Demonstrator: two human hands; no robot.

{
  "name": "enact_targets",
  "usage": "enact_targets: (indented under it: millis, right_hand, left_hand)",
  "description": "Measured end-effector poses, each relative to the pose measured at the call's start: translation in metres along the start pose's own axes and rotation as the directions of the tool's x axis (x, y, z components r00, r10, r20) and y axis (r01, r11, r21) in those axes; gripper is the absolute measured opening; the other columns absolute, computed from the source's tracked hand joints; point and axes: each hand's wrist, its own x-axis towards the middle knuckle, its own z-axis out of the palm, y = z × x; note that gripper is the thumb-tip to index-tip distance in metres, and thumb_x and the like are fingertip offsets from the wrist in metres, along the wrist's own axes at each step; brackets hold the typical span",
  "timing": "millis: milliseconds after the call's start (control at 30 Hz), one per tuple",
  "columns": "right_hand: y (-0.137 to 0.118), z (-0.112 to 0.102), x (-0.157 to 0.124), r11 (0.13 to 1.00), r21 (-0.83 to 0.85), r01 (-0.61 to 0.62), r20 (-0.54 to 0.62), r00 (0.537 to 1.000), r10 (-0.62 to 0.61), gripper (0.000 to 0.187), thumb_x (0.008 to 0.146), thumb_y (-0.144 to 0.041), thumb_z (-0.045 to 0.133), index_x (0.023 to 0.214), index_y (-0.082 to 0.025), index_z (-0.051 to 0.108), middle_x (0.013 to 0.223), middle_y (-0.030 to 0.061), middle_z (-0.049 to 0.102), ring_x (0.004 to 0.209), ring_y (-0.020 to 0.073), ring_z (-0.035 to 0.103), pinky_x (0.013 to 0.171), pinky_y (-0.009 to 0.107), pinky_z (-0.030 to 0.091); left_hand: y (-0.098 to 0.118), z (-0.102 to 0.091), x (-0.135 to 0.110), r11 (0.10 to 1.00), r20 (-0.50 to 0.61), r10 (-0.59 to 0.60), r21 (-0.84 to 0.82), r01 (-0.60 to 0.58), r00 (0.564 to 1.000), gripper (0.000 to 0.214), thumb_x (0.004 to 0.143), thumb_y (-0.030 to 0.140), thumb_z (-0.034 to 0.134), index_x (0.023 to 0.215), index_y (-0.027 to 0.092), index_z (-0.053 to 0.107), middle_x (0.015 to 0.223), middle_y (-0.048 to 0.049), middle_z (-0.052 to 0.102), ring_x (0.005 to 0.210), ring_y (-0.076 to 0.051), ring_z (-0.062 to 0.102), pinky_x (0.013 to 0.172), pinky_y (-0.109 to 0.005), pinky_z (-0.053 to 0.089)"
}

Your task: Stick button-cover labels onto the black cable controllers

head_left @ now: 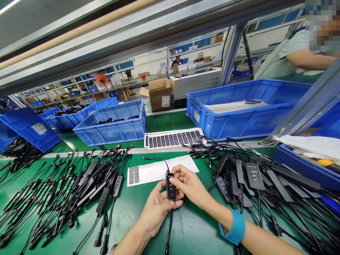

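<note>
My left hand cradles a black inline remote controller with small red markings on its face. My right hand pinches the upper part of the same controller, and its fingers hide the top edge. A thin black cable runs from the controller up over a white backing sheet, which carries several dark labels. A thicker cord drops toward my body. Heaps of black cables with controllers lie left of my hands, and more lie to the right. A blue band circles my right wrist.
A green work mat covers the bench, with a sheet of black labels beyond my hands. Blue crates stand behind it. A co-worker's arm shows at the top right, and a metal upright stands near it.
</note>
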Motion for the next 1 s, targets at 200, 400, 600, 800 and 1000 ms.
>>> enact_targets:
  millis: [200,400,600,800,1000]
  right_hand:
    - [0.0023,-0.0009,-0.0002,1.000,-0.002,0.015,0.000,1.000,-0.015,0.035,0.078,-0.047,0.069,0.091,-0.020,0.052,0.068,-0.0035,0.048,0.052,0.0084,0.045,0.040,0.017,0.038]
    - [0.0005,-0.0005,-0.0001,1.000,-0.017,0.014,-0.004,1.000,-0.014,0.034,0.077,-0.047,0.069,0.090,-0.020,0.053,0.068,-0.0035,0.048,0.053,0.0091,0.045,0.040,0.018,0.039]
    - [0.0009,-0.0001,-0.0002,0.999,-0.030,0.023,-0.006,1.000,-0.023,0.033,0.078,-0.046,0.068,0.090,-0.020,0.052,0.067,-0.0045,0.047,0.048,0.0071,0.042,0.039,0.017,0.038]
    - [0.0026,-0.0006,-0.0010,0.999,-0.046,0.023,-0.014,1.000,-0.023,0.032,0.078,-0.045,0.068,0.091,-0.020,0.052,0.068,-0.0043,0.047,0.051,0.0085,0.045,0.038,0.017,0.040]
    - [0.0051,-0.0011,-0.0006,0.999,-0.049,0.018,-0.007,1.000,-0.018,0.029,0.079,-0.041,0.067,0.091,-0.020,0.053,0.067,-0.0045,0.047,0.049,0.0073,0.043,0.036,0.016,0.038]
  left_hand:
    - [-0.0041,-0.0034,0.0004,1.000,0.017,0.007,0.004,-0.007,1.000,0.066,0.060,0.012,0.084,0.118,0.014,0.054,0.098,-0.0138,0.072,0.103,-0.027,0.066,0.097,-0.044,0.044]
    - [-0.0004,-0.0019,-0.0012,1.000,0.037,-0.007,0.008,0.007,0.999,0.066,0.061,0.011,0.083,0.119,0.015,0.053,0.099,-0.0127,0.071,0.106,-0.027,0.064,0.100,-0.044,0.043]
    - [0.0051,0.0041,-0.0040,1.000,0.019,-0.026,0.009,0.026,0.999,0.066,0.061,0.011,0.083,0.119,0.014,0.052,0.099,-0.0122,0.071,0.107,-0.028,0.064,0.100,-0.044,0.042]
    - [0.0050,0.0059,-0.0055,0.999,-0.015,-0.032,0.014,0.032,0.999,0.059,0.064,0.015,0.080,0.116,0.015,0.054,0.095,-0.0112,0.071,0.104,-0.028,0.064,0.098,-0.043,0.043]
    - [0.0033,0.0051,-0.0043,0.999,-0.003,-0.016,0.032,0.016,1.000,0.059,0.065,0.018,0.082,0.117,0.016,0.054,0.096,-0.0102,0.071,0.104,-0.027,0.065,0.098,-0.043,0.043]
